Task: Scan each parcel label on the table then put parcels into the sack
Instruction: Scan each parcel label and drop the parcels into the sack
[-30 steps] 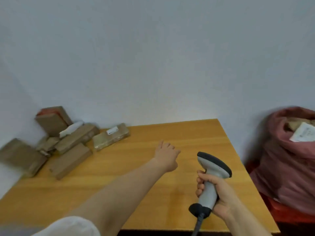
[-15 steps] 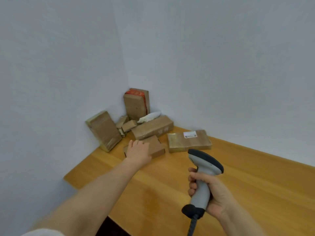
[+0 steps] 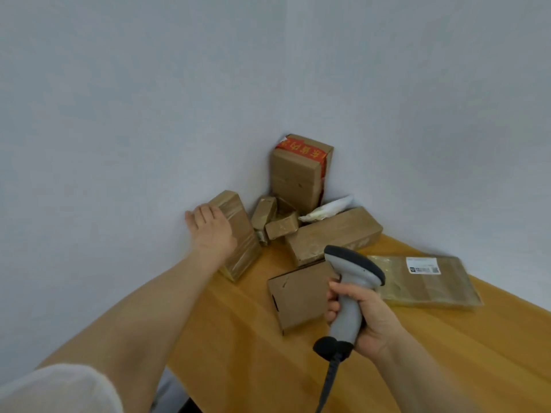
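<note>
My left hand (image 3: 213, 231) rests on the taped parcel (image 3: 243, 248), fingers nearly straight over its upper end. The parcel leans tilted against the left wall, its long axis running up and away along it. My right hand (image 3: 368, 318) grips the scanner (image 3: 353, 278), handle roughly upright over the bench (image 3: 417, 368), head aimed far-left.

Head view: worn at head height; faces forward and down onto the table (image 3: 253, 368) corner where two walls (image 3: 119, 114) meet
Nearness: close over the tabletop; parcels (image 3: 334, 234) fill mid-frame; wide-angle
</note>
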A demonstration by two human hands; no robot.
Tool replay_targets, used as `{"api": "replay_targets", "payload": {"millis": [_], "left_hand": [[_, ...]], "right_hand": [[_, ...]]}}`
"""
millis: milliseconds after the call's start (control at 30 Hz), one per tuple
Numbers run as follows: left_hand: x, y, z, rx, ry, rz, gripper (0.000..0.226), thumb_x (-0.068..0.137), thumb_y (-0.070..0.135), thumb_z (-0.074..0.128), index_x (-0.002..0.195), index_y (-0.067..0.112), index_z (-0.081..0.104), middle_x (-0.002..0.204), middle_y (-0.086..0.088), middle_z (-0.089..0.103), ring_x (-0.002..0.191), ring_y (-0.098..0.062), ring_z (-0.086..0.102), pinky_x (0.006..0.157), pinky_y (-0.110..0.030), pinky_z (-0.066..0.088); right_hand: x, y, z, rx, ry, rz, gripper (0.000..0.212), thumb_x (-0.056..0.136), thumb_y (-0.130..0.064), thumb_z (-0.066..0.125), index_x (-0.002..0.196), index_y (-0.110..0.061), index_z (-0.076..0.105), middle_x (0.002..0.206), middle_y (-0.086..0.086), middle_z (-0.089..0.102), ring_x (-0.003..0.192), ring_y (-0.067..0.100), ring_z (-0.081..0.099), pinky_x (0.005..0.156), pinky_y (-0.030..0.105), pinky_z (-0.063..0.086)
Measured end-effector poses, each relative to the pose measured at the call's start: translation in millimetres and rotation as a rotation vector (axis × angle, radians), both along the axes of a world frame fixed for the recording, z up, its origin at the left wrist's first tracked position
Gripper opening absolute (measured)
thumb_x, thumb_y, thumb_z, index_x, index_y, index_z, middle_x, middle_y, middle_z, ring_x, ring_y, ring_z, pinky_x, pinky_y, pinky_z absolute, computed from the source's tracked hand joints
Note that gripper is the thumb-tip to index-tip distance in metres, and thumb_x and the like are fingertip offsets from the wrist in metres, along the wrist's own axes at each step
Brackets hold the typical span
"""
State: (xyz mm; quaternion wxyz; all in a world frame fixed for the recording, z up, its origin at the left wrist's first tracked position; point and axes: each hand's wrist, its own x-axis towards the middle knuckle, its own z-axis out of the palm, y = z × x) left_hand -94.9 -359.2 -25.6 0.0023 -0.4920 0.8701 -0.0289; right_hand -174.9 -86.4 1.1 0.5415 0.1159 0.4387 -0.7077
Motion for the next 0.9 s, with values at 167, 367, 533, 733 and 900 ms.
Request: {"api": "replay_targets", "payload": {"millis": [167, 367, 533, 733, 900], "left_hand": [[-4.5, 7.2, 1.3, 0.028, 0.167, -0.069, 0.053, 0.083, 0.028, 0.060, 0.125, 0.007, 0.038, 0.128, -0.017, 0.044, 0.118, -0.034, 0.045, 0.103, -0.044, 0.035], [2.2, 62.3, 16.6, -0.062, 0.320, -0.234, 0.070, 0.085, 0.024, 0.059, 0.146, 0.012, 0.027, 0.133, -0.010, 0.047, 0.120, -0.028, 0.044, 0.097, -0.038, 0.039], [20.0, 147.5, 16.8, -0.165, 0.485, -0.521, 0.058, 0.055, 0.011, 0.079, 0.108, 0.013, 0.058, 0.106, -0.010, 0.060, 0.095, -0.031, 0.058, 0.079, -0.037, 0.049], [39.8, 274.9, -13.0, -0.056, 0.456, -0.757, 0.064, 0.049, 0.013, 0.087, 0.096, 0.020, 0.045, 0.102, -0.007, 0.064, 0.094, -0.025, 0.065, 0.085, -0.036, 0.052], [58.3, 358.3, -57.5, 0.107, 0.203, -0.761, 0.056, 0.059, 0.015, 0.087, 0.102, 0.018, 0.051, 0.127, -0.011, 0.061, 0.117, -0.024, 0.060, 0.102, -0.036, 0.043]], "right_hand": [[-0.3, -4.3, -1.4, 0.008, 0.010, 0.013, 0.027, 0.067, -0.003, 0.066, 0.093, -0.004, 0.059, 0.062, 0.008, 0.058, 0.044, 0.013, 0.049, 0.041, 0.024, 0.045], [3.3, 38.3, -1.5, 0.016, -0.007, -0.020, 0.021, 0.068, -0.004, 0.065, 0.088, -0.004, 0.058, 0.061, 0.007, 0.056, 0.041, 0.013, 0.048, 0.040, 0.023, 0.045], [7.9, 116.4, -10.0, 0.010, -0.046, -0.137, 0.015, 0.069, -0.003, 0.065, 0.080, -0.006, 0.056, 0.061, 0.007, 0.055, 0.041, 0.013, 0.049, 0.039, 0.023, 0.046], [24.8, 228.7, -30.7, 0.025, -0.091, -0.251, 0.004, 0.083, -0.001, 0.059, 0.085, -0.005, 0.057, 0.060, 0.006, 0.055, 0.041, 0.013, 0.049, 0.040, 0.024, 0.046], [45.6, 300.3, -45.3, 0.081, -0.115, -0.296, 0.006, 0.086, -0.001, 0.059, 0.082, -0.005, 0.057, 0.058, 0.006, 0.054, 0.040, 0.012, 0.049, 0.039, 0.023, 0.046]]}}
